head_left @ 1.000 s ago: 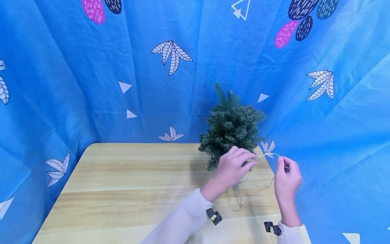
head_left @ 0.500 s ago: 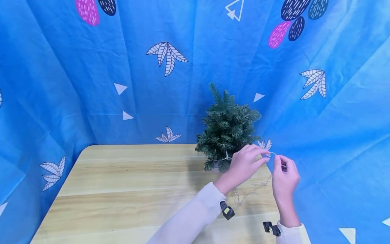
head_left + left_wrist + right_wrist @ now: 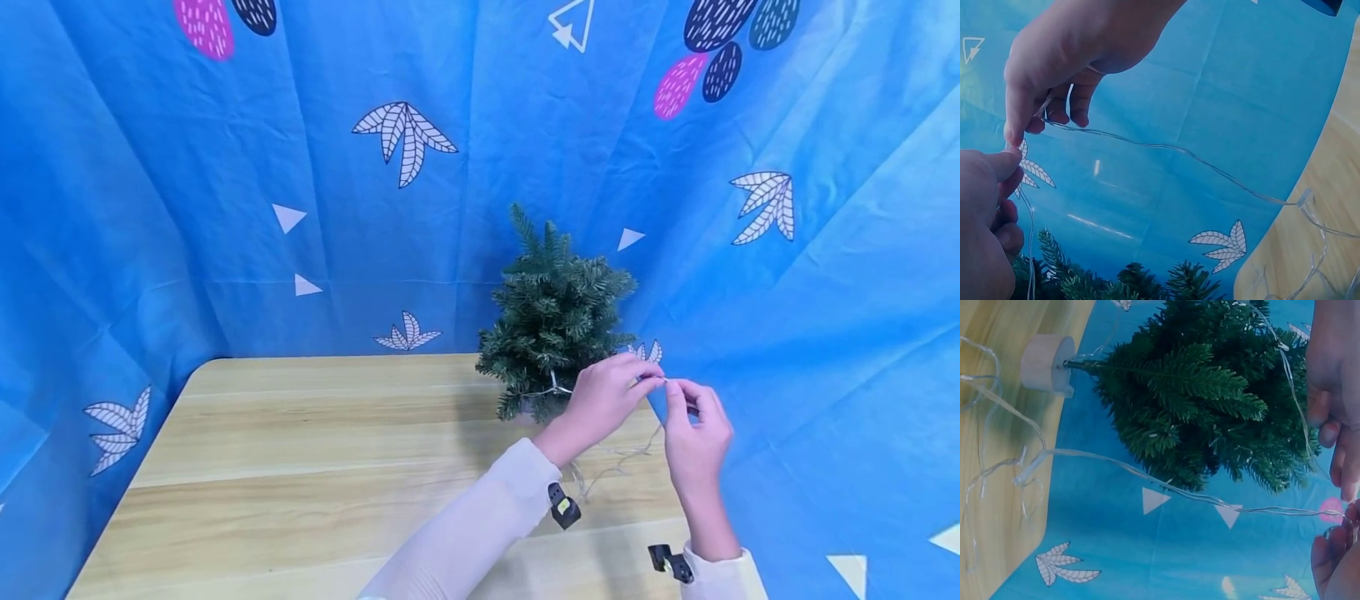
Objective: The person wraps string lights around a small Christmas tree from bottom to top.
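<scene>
Both hands meet beside the small artificial Christmas tree [image 3: 558, 312], at its right in the head view. My left hand [image 3: 609, 393] pinches a clear string of fairy lights [image 3: 1141, 144] between thumb and fingers. Its strand runs back to the tree, where part of the string lies across the lower branches. The right hand [image 3: 697, 429] pinches the same string, fingertips right at those of the left. From the right hand the doubled wire slopes down to the table, as the right wrist view shows. A pale round base [image 3: 1047, 362] supports the tree.
Loose loops of the wire [image 3: 985, 394] lie on the wooden table [image 3: 300, 467] below the hands. A blue patterned curtain [image 3: 337, 208] hangs behind and along the sides. The table's back edge runs close behind the tree.
The left hand has moved right, away from the tree front, and its fingertips have come up to the right hand's. The wire between the hands has shortened; the string across the lower branches now shows.
</scene>
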`<state>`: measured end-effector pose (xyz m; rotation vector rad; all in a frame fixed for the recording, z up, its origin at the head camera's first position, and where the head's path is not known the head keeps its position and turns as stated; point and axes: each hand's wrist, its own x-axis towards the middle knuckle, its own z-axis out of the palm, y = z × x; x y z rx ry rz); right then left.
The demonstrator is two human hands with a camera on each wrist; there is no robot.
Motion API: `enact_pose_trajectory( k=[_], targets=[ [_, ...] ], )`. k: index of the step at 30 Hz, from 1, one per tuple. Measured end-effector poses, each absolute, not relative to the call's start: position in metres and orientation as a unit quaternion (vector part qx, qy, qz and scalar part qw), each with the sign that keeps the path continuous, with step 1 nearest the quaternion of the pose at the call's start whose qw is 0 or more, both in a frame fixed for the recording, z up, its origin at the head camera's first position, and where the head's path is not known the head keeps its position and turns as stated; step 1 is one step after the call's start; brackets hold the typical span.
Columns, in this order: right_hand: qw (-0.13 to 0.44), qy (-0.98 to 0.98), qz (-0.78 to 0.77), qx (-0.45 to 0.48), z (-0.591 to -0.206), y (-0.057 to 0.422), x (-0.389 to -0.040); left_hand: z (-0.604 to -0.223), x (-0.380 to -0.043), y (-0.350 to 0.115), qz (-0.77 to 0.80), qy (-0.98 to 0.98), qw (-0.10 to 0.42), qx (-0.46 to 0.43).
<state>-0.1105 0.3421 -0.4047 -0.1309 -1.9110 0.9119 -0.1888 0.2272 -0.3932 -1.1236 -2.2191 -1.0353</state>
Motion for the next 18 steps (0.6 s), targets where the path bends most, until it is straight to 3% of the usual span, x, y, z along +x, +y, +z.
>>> enact_pose_trajectory(
  k=[6,18],
  targets=[
    [0.491,-0.791,0.363,-0.042,-0.390,0.332,-0.105,-0.388,-0.189,0.229,-0.398,-0.805,0.187,-0.398],
    [0.452,-0.785,0.409,-0.111,-0.404,0.350,-0.106,-0.371,-0.194,0.237,-0.475,-0.789,0.122,-0.370]
  ],
)
